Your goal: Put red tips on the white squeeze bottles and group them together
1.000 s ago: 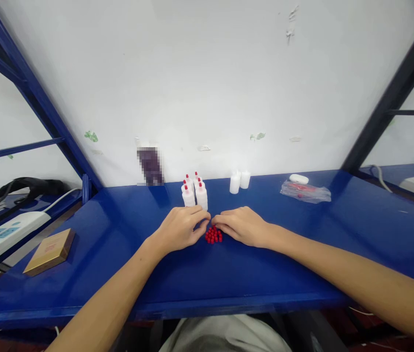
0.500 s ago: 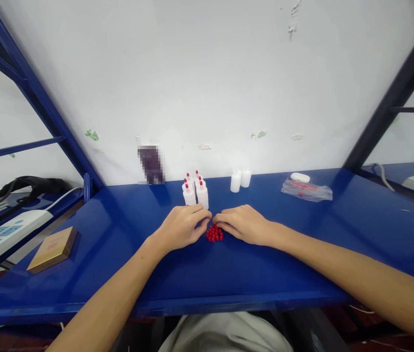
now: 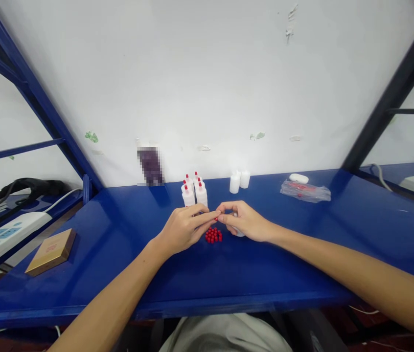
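My left hand (image 3: 185,226) and my right hand (image 3: 248,222) meet fingertip to fingertip above the blue table (image 3: 251,274). Between the pinched tips a small red cap (image 3: 217,219) shows, with the fingers of both hands on it. Something white, likely a bottle (image 3: 240,233), is mostly hidden by my right hand; I cannot tell how firmly that hand grips it. Just below the hands lies a pile of red caps (image 3: 213,235). Behind my left hand stand several white bottles with red caps (image 3: 194,191), their lower parts partly covered by the hand.
White bottles (image 3: 239,181) without red caps stand near the wall. On the right lie a clear plastic bag (image 3: 305,191) with red bits and a white oval case (image 3: 298,178). A gold box (image 3: 51,252) sits at the left, beside a power strip (image 3: 9,237).
Both hands have drawn together and now touch at the fingertips around a red cap. A white object has come into view under my right hand.
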Motion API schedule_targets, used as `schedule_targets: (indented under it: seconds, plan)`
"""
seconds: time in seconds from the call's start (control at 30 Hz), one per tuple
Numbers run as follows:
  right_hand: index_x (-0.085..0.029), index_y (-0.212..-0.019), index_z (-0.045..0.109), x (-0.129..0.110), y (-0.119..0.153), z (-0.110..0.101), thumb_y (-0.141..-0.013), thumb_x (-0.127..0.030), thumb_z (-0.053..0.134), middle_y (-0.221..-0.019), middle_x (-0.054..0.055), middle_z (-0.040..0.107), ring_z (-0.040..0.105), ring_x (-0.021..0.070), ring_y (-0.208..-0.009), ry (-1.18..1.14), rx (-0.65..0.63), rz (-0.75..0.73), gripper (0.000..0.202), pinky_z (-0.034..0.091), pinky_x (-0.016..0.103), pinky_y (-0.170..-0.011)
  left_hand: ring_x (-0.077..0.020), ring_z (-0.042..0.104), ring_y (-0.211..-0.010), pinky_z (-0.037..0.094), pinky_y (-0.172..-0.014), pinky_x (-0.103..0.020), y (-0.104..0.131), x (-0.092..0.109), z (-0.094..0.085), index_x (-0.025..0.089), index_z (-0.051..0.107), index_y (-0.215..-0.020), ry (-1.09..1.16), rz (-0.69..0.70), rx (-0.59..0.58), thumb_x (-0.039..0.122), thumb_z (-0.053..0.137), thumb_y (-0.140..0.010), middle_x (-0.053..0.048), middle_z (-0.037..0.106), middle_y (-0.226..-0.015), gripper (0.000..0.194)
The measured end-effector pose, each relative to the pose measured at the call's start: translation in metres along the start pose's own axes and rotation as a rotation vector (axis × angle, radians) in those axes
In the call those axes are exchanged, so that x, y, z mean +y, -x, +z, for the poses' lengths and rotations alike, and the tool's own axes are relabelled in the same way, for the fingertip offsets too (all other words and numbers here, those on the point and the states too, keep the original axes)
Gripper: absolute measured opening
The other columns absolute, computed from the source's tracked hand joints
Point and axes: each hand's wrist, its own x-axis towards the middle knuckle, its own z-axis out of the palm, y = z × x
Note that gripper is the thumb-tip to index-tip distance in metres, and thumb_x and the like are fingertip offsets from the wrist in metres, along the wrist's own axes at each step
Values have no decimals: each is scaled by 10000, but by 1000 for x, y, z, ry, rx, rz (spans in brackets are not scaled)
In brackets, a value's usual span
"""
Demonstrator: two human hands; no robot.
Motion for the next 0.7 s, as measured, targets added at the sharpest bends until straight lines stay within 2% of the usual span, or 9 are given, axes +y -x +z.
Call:
schedule_targets:
  seconds: [0.1,0.23,0.3,0.4,0.5,0.7]
  plan:
    - [-156,-885,602,0,1,1,-899,-396,583,-490,-74,455,404,78,-429,-55,-19,-19,241,318,211,-453,-110,620,-757,500,-658,-222,-1,1,3,204,626,-1182,31,38,114,164,571,-930,-47,666,-917,262]
    - [-186,-1050,525,4,4,4,-890,-395,598,-695,-47,525,466,89,-512,-64,-9,-141,273,373,222,-491,-99,582,-665,466,-592,-214,-4,8,4,178,637,-1087,43,26,187,156,600,-896,-31,645,-826,196]
    - [-207,-1166,455,6,7,7,-891,-353,594,-797,-32,535,498,104,-592,29,6,-250,341,410,243,-563,-93,564,-627,448,-566,-212,-5,12,4,178,639,-1032,34,17,187,160,609,-883,-19,636,-794,153]
    - [-214,-1250,406,7,11,12,-894,-285,573,-820,-28,524,501,128,-668,282,30,-377,399,408,268,-647,-102,590,-653,453,-577,-217,-6,17,6,180,631,-971,32,35,153,164,612,-870,-19,659,-815,104]
    - [-222,-1282,375,4,14,15,-890,-235,536,-815,-33,508,481,134,-657,418,23,-408,424,388,269,-637,-112,611,-680,451,-585,-226,-8,22,9,184,627,-954,38,65,130,162,598,-863,-14,667,-813,98]
    - [-226,-1273,355,1,17,16,-890,-186,474,-818,-22,543,500,157,-650,504,7,-412,403,392,284,-639,-119,613,-686,445,-592,-237,-9,26,10,185,623,-909,26,78,105,150,554,-875,-18,664,-794,85]
